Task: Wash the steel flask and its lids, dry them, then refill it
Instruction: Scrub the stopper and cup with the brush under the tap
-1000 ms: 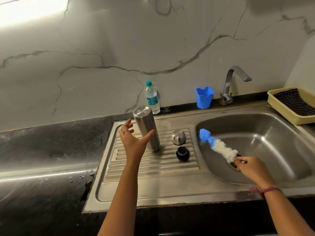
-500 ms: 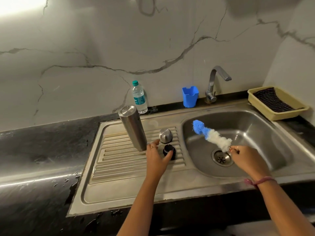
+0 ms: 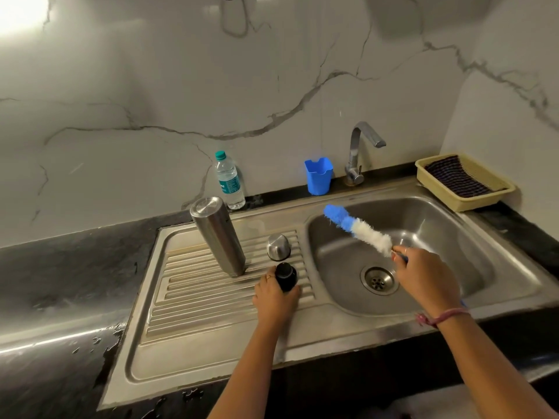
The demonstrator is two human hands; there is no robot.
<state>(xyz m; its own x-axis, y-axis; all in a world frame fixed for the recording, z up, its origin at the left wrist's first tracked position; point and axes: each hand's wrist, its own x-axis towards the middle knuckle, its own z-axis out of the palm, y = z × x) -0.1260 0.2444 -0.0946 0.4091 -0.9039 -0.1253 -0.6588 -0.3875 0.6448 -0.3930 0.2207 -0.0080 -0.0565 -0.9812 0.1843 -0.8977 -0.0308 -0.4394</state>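
the only print in view is on the teal label of the plastic water bottle (image 3: 229,180), and it is too small to read. your left hand (image 3: 276,298) reaches out over the ribbed draining board (image 3: 193,300), fingers and thumb curled around the black inner lid (image 3: 285,276), gripping it from the 6 o'clock side. your right hand (image 3: 425,275) hangs over the sink basin (image 3: 438,231), fingers pinching the handle of the bottle brush (image 3: 358,229), whose white and blue bristles point toward 10 o'clock. the steel flask (image 3: 218,235) stands upside down on the draining board at 10 o'clock from the black lid, apart from your hand. the steel cap (image 3: 278,247) sits dome up just at 12 o'clock of the black lid. at 12 o'clock of the basin stands the tap (image 3: 360,152), with a blue cup (image 3: 319,176) beside it at its 9 o'clock; you cannot tell what the cup holds. at 2 o'clock, a beige tray (image 3: 484,198) holds a dark striped cloth (image 3: 459,178).
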